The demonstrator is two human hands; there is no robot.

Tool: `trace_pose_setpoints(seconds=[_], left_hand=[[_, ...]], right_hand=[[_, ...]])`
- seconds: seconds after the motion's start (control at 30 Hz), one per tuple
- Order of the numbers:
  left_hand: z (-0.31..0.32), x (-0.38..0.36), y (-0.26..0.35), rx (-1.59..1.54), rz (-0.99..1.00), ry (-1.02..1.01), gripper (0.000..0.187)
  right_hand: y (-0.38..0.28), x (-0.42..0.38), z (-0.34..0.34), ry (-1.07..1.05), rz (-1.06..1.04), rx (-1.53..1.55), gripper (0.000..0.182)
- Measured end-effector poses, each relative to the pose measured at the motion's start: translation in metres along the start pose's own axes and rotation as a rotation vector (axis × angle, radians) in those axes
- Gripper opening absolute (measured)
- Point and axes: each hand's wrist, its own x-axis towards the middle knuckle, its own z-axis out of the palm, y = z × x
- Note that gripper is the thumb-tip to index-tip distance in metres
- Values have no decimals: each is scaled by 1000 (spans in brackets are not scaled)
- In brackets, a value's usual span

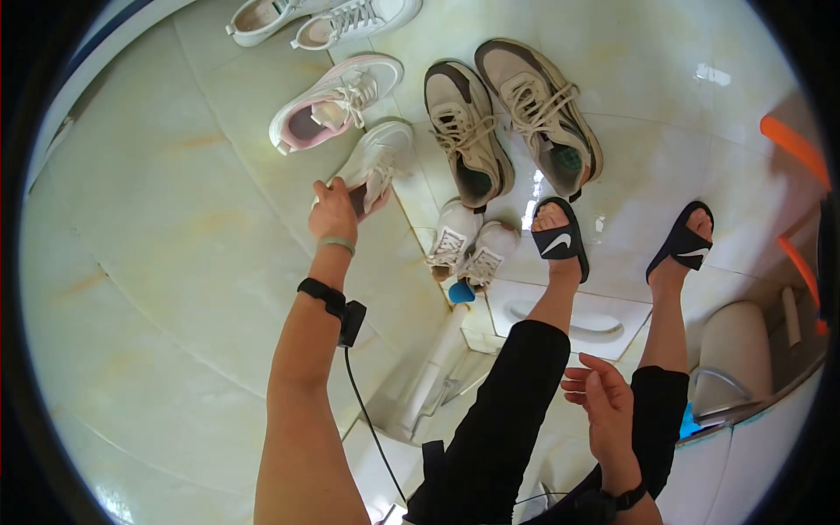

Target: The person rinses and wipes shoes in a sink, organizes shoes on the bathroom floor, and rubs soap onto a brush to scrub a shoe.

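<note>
My left hand [334, 213] grips the heel end of a white shoe [382, 154], whose toe points up and to the right. Just above it rests the matching white shoe with a pink lining [337, 103]. Over my thigh, touching no shoe, my right hand [604, 402] is held with its fingers loosely curled and apart, nothing in it. To the right of the gripped shoe, a pair of beige and brown shoes [468, 131] stands with laces loose. Below them sits a pair of small white shoes [455, 236].
Two more white shoes [359, 22] are at the top edge. A blue object [461, 291] lies by the small shoes. My feet wear black slides [560, 241] beside a floor fixture [569, 322]. Orange curved parts [796, 149] and a beige cylinder [733, 354] are at the right.
</note>
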Motion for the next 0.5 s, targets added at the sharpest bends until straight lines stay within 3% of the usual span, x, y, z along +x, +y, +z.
trace_pose_setpoints(seconds=[0.33,0.5], left_hand=[[-41,14,-8,99,99,41,12],[-33,15,0,72,-48,86,16]], right_hand=[[-11,-6,-11,-1,24,110,29],[-15,-7,-14,-5,25,139,29]])
